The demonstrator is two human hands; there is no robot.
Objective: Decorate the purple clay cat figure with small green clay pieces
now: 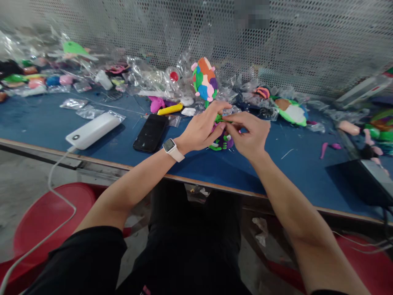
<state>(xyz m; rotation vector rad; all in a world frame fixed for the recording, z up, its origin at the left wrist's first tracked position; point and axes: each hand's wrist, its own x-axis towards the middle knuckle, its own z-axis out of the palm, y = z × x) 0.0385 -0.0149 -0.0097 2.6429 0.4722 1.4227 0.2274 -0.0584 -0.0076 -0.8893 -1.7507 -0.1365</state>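
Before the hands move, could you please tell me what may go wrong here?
The left hand and right hand may dent the green and purple piece, if it is soft. The left hand could knock the multicoloured figure just behind. The hanging white cable might get snagged, pulling the white device.

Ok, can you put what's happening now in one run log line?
left hand: fingers at green clay | right hand: pinching at it | beneath: purple-green clay piece | left side: black phone, white device, cable
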